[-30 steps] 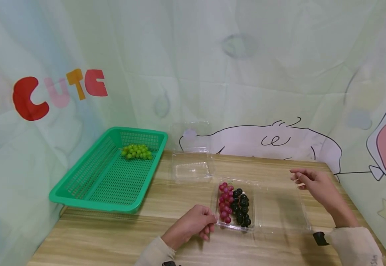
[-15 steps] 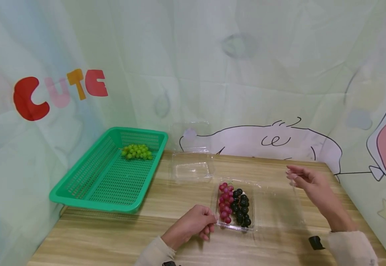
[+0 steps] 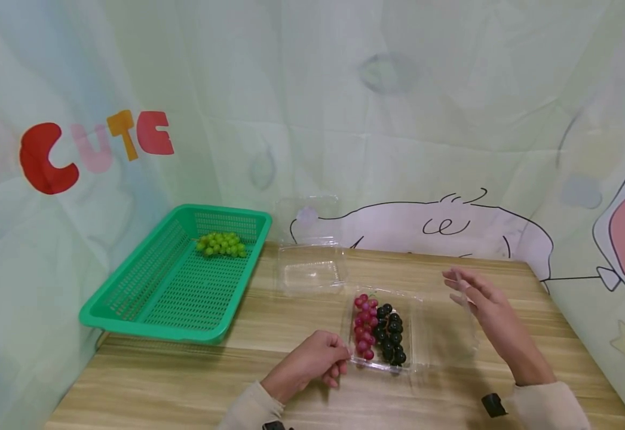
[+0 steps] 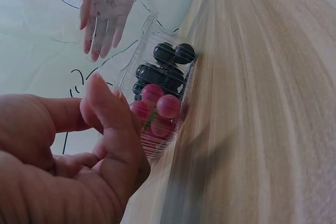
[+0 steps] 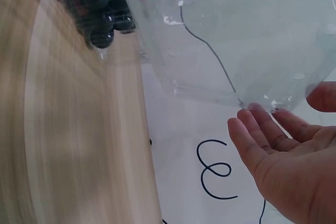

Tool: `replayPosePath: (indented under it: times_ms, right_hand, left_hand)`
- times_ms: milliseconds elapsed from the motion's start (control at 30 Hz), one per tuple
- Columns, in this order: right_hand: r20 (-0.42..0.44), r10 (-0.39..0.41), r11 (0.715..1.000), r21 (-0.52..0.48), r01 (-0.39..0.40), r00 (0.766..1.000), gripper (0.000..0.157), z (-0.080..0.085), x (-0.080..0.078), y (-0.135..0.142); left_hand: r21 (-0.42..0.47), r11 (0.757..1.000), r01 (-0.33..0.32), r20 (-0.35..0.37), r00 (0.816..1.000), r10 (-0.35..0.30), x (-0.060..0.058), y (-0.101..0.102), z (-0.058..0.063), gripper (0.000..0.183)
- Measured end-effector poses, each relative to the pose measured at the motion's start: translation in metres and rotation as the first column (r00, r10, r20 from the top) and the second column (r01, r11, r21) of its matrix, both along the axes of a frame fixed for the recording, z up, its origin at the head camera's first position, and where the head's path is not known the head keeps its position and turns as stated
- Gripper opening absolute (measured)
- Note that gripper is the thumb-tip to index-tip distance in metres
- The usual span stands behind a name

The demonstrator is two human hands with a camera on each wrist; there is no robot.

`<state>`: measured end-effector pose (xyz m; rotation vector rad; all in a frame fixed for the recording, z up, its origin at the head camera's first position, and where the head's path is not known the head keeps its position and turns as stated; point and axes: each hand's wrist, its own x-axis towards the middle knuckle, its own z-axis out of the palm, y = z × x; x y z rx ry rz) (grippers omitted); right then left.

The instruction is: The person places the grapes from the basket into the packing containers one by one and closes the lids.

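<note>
A clear plastic clamshell container lies on the table with its hinged lid raised on the right. Inside the base are a bunch of red grapes and a bunch of black grapes, side by side. My left hand pinches the base's near left corner between thumb and forefinger; the left wrist view shows the hand with the fingers partly hiding that corner. On the lid's far right edge, my right hand touches the plastic with fairly straight fingers, seen closely in the right wrist view.
A green plastic basket at the left holds a bunch of green grapes. Another clear clamshell stands with its lid up behind the grape container. A printed cloth backdrop hangs behind the wooden table.
My right hand has moved left and the lid has swung further up toward the base. My left hand has stayed at the container's corner.
</note>
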<state>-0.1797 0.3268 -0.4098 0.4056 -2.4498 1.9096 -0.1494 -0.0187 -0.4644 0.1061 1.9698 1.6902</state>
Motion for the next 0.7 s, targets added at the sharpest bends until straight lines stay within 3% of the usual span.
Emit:
replayPosePath:
  times_ms: [167,467,700]
  right_hand:
    - [-0.043,0.032,0.99,-0.136,-0.037,0.999,0.05,-0.004,-0.001,-0.011]
    - [-0.016,0.028,0.98,-0.198,-0.031,0.999,0.054,-0.008,-0.001,-0.031]
    - [-0.007,0.045,0.983,-0.179,-0.046,0.999,0.056,-0.014,0.002,-0.042]
  left_hand:
    - [-0.003,1.0,-0.002,0.005,1.0,0.002,0.0,0.0,0.0,0.019]
    - [-0.009,1.0,0.001,0.006,1.0,-0.001,0.0,0.0,0.002,0.019]
    - [-0.006,1.0,0.0,0.007,1.0,0.0,0.001,0.0,0.002,0.018]
